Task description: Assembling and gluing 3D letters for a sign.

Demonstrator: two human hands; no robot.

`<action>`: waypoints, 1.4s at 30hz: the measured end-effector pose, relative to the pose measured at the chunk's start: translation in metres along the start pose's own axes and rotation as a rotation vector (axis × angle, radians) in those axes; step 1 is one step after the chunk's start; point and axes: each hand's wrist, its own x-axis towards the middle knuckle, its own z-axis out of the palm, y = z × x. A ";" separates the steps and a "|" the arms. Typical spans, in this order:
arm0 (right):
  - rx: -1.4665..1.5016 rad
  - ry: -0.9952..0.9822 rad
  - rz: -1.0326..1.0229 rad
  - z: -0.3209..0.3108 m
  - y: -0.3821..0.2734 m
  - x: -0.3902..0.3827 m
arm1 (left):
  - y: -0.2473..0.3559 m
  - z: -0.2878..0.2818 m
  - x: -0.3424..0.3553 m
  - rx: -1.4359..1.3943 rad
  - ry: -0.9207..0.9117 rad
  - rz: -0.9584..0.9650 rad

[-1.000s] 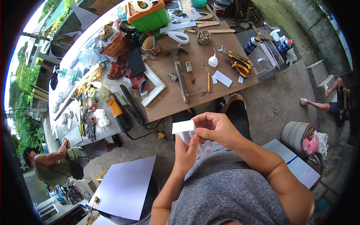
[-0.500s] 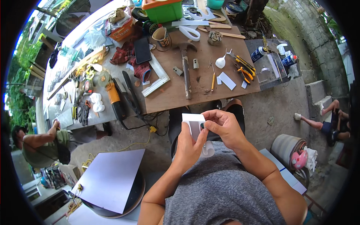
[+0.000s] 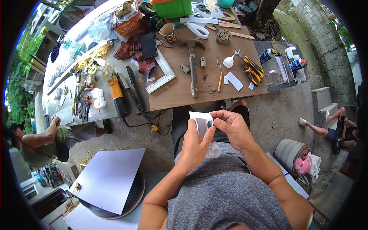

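Note:
Between my hands, above my lap, is a white folded piece [image 3: 201,123] with a curled end hanging below. My left hand [image 3: 193,148] grips its left side, thumb and fingers pressed to it. My right hand [image 3: 232,130] pinches its right edge near a small green spot inside. Beyond them on the brown board [image 3: 172,100] lie a hammer [image 3: 192,69], small metal blocks [image 3: 202,61], a pencil [image 3: 220,80], white offcuts [image 3: 234,81], a white bulb-shaped bottle [image 3: 229,61] and orange-handled pliers [image 3: 253,74].
A grinder [image 3: 117,96] and cluttered tools occupy the table's left. Spray cans [image 3: 267,55] stand right. One person [image 3: 50,142] is at left, another [image 3: 341,132] at right. A white sheet [image 3: 105,176] lies lower left, a striped drum [image 3: 291,155] lower right, cables [image 3: 153,128] below the table.
The white piece has turned in my hands so its inner channel shows more, and both hands have risen slightly and shifted right. The whole view has shifted a little.

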 end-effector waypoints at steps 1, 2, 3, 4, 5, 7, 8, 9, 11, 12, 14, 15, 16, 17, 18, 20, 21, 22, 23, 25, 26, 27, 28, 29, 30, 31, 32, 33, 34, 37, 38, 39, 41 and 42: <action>-0.023 -0.001 0.001 0.000 -0.001 -0.001 | 0.001 0.000 0.000 0.017 -0.001 -0.002; -0.045 -0.003 0.003 0.000 -0.001 -0.001 | 0.001 0.000 -0.001 0.034 -0.002 -0.005; -0.045 -0.001 0.003 -0.001 -0.002 -0.002 | 0.001 0.001 -0.001 0.033 -0.004 -0.005; -0.054 -0.006 0.010 -0.001 -0.004 -0.001 | 0.001 0.001 -0.001 0.031 -0.007 -0.015; -0.062 -0.012 0.017 -0.001 -0.004 -0.001 | 0.000 0.001 0.000 0.029 -0.010 -0.024; -0.068 -0.011 0.015 -0.001 -0.005 -0.002 | -0.003 0.001 -0.001 0.044 -0.008 -0.003; -0.074 -0.011 0.013 -0.001 -0.005 -0.003 | -0.004 0.001 -0.001 0.059 -0.006 0.018; -0.073 -0.011 0.013 -0.001 -0.005 -0.003 | -0.002 0.000 -0.001 0.059 -0.006 0.018; -0.072 -0.021 -0.005 -0.001 -0.005 -0.003 | 0.003 -0.002 -0.002 0.096 -0.032 0.007; -0.071 -0.022 -0.003 -0.001 -0.005 -0.004 | 0.002 -0.001 -0.003 0.096 -0.031 0.006; -0.060 -0.016 -0.009 -0.001 -0.004 -0.004 | 0.000 -0.001 -0.003 0.080 -0.031 0.005; -0.059 -0.017 -0.008 -0.001 -0.003 -0.004 | 0.000 -0.001 -0.003 0.081 -0.031 0.003; -0.056 -0.017 -0.010 0.000 -0.003 -0.005 | 0.001 -0.001 -0.004 0.093 -0.034 0.001; -0.053 -0.018 -0.011 0.000 -0.003 -0.005 | 0.001 -0.001 -0.004 0.105 -0.037 -0.001; -0.053 -0.017 -0.010 0.000 -0.003 -0.005 | 0.001 -0.001 -0.004 0.105 -0.037 -0.002; -0.063 -0.001 -0.010 -0.001 -0.002 -0.004 | 0.001 -0.001 -0.004 0.100 -0.039 0.003; -0.062 -0.001 -0.009 -0.001 -0.001 -0.004 | 0.001 -0.001 -0.004 0.100 -0.039 0.001; -0.059 0.002 -0.006 -0.002 -0.001 -0.004 | 0.000 -0.001 -0.003 0.102 -0.040 -0.001; -0.055 0.004 -0.002 -0.002 -0.001 -0.004 | 0.000 -0.001 -0.003 0.103 -0.041 -0.003; -0.058 0.007 -0.001 -0.002 -0.001 -0.003 | 0.001 0.000 -0.003 0.094 -0.040 -0.007; -0.060 0.009 -0.001 -0.003 0.000 -0.003 | 0.001 0.000 -0.003 0.086 -0.039 -0.009; -0.060 0.009 0.002 -0.003 0.000 -0.002 | 0.000 0.000 -0.003 0.086 -0.038 -0.011; -0.064 0.012 0.008 -0.003 0.000 -0.001 | -0.002 0.001 -0.003 0.064 -0.032 -0.015; -0.068 0.014 0.015 -0.003 0.001 0.000 | -0.003 0.001 -0.002 0.043 -0.025 -0.019; -0.068 0.013 0.017 -0.004 0.002 0.001 | -0.004 0.001 -0.002 0.042 -0.024 -0.021; -0.078 0.019 0.023 -0.004 0.003 0.002 | -0.004 0.001 -0.002 0.024 -0.019 -0.033; -0.087 0.025 0.030 -0.005 0.003 0.002 | -0.004 0.001 -0.001 0.005 -0.014 -0.045; -0.087 0.024 0.032 -0.004 0.003 0.003 | -0.005 0.001 -0.001 0.005 -0.013 -0.047; -0.078 0.022 0.036 -0.003 0.003 0.003 | -0.005 0.001 -0.001 0.013 -0.006 -0.048; -0.069 0.022 0.041 -0.002 0.003 0.004 | -0.006 0.001 0.000 -0.012 -0.002 -0.068; -0.069 0.026 0.039 -0.002 0.003 0.004 | -0.007 0.001 0.001 -0.045 -0.007 -0.085; -0.068 0.026 0.040 -0.002 0.002 0.005 | -0.008 0.001 0.000 -0.045 -0.007 -0.086; -0.065 0.011 0.032 -0.002 0.002 0.005 | -0.009 0.000 0.000 -0.098 0.000 -0.085; -0.064 0.013 0.031 -0.004 0.002 0.006 | -0.010 0.000 0.000 -0.097 -0.002 -0.085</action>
